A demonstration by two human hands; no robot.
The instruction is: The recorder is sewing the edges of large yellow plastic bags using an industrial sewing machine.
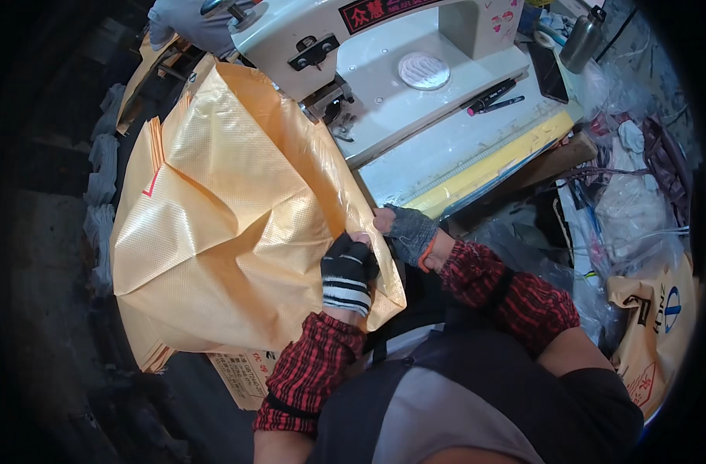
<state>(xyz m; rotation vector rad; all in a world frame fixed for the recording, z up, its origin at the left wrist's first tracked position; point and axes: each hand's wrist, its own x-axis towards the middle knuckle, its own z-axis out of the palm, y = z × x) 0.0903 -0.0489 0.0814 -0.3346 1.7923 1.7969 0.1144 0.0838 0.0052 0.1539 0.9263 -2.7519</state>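
A large tan woven plastic sack (214, 224) fills the left and middle of the view, creased, its long edge running up beside the machine. My left hand (347, 267), in a dark fingerless glove with white stripes, is closed on this edge at the sack's near right. My right hand (407, 230), in a grey glove, pinches the same edge just beyond it. Some fingertips are hidden in the folds. A white industrial sewing machine (392, 66) stands beyond my hands, its needle head (330, 100) right against the sack's far edge.
On the machine table lie pens (492, 100), a phone (548, 73), a round white disc (424, 71) and a yellow strip (492, 170). A metal bottle (583, 42) stands at far right. Plastic wrap (639, 185) and another printed sack (651, 332) lie right; stacked sacks (153, 143) lie left. Another person's sleeve (194, 23) shows at top left.
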